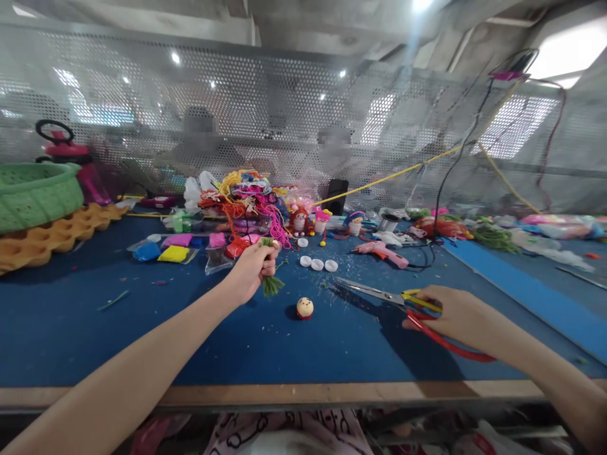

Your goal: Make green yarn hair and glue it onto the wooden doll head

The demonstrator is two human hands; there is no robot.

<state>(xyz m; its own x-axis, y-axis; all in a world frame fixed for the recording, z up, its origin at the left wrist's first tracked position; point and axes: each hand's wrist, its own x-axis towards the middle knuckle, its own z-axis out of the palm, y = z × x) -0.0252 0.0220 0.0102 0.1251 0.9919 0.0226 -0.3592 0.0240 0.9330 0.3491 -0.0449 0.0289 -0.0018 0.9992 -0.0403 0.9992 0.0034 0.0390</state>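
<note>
Gathered in my closed left hand [253, 268] is a bundle of green yarn [272, 287], its loose ends hanging below the fingers and a short bit showing above. My right hand [450, 311] grips a pair of scissors [374, 292] by red and yellow handles. The scissor blades point left over the table, apart from the yarn. Between my hands a small round doll head [305, 308] with a drawn face and a red base rests on the blue table.
White caps [317, 265], a pink glue gun [382, 253] and small yarn dolls [321, 221] sit beyond my hands. Behind them is a heap of coloured yarn [246, 196]. Clay packs [174, 253], an egg tray [61, 230] and a green basket [38, 193] lie left.
</note>
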